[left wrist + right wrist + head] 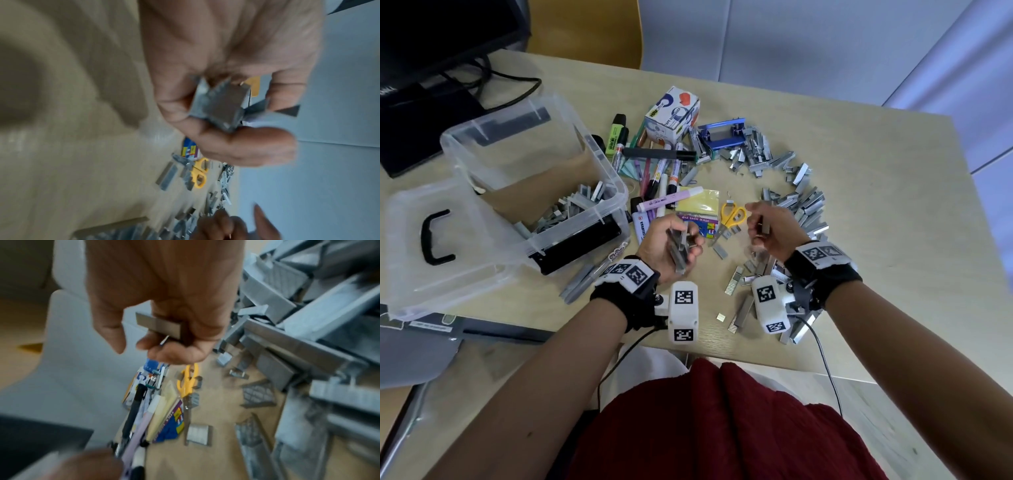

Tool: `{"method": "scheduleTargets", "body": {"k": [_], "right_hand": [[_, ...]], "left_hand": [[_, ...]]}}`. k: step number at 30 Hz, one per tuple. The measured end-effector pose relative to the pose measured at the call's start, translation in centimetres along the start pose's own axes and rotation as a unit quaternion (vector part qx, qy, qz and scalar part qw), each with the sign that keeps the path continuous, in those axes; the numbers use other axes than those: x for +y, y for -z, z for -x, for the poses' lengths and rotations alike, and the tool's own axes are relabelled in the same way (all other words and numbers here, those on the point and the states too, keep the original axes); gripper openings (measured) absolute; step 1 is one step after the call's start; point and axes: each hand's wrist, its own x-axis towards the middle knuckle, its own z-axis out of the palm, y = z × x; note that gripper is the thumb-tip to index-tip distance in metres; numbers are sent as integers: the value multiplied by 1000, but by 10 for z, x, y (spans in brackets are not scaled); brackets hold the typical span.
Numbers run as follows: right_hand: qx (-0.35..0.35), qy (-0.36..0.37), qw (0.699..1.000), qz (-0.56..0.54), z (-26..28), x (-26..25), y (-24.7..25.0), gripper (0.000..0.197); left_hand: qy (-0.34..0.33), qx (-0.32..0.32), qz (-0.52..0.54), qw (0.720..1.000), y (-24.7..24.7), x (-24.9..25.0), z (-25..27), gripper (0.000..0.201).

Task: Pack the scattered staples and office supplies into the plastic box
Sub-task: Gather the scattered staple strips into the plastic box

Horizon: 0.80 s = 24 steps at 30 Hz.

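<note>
Beige desk (pixel 859 212), both hands above it, each one holding staple strips.
Your left hand (pixel 671 245) curls around a bundle of staple strips (pixel 678 246); your right hand (pixel 774 229) pinches one short strip (pixel 765 228). Pass this strip into the left bundle, keep the strips parallel so that none breaks, then carry all to the plastic box (pixel 482 137), which stands open at your left with some staples already inside.

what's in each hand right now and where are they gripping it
Left hand grips a bundle of staple strips around its sides; right hand pinches one staple strip near its end.
</note>
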Motion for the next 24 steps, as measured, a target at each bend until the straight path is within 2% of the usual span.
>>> {"method": "scheduleTargets", "body": {"k": [1, 2, 4, 5, 7, 10, 12, 14, 15, 17, 19, 21, 23, 24], "right_hand": [[29, 20, 996, 88, -2, -1, -1, 25], [54, 45, 977, 201, -4, -2, -3, 30], [90, 101, 896, 423, -8, 0, -10, 37], [97, 120, 852, 500, -8, 2, -14, 36], [97, 121, 790, 593, -9, 7, -22, 28], [86, 87, 739, 662, -10, 10, -29, 42], [71, 89, 730, 673, -11, 12, -31, 43], [53, 97, 734, 671, -11, 13, -32, 39], [45, 100, 738, 666, -10, 12, -33, 39], [33, 101, 748, 655, -10, 11, -33, 38], [20, 101, 751, 652, -12, 9, -32, 37], [11, 99, 763, 639, -16, 9, -29, 31], [19, 85, 802, 591, -21, 7, -23, 24], [21, 72, 825, 560, -23, 6, -21, 30]], "left_hand": [[2, 8, 13, 1000, 0, 1, -3, 38], [8, 14, 21, 1000, -1, 2, -6, 45], [27, 34, 33, 999, -5, 4, -14, 52], [36, 49, 32, 998, -8, 4, -17, 53], [40, 80, 0, 996, -11, 3, -21, 46], [9, 135, -160, 978, -15, -1, -25, 40], [-13, 168, -316, 934, -15, -3, -24, 36], [-36, 190, -461, 866, -14, -5, -23, 33], [-50, 189, -516, 834, -14, -6, -24, 34], [-67, 177, -588, 787, -13, -9, -28, 37], [-89, 162, -631, 754, -15, -10, -32, 31], [-107, 128, -669, 724, -17, -11, -35, 11], [-126, 81, -700, 699, -18, -12, -37, 19], [-129, 66, -710, 689, -19, -11, -38, 23]]}}
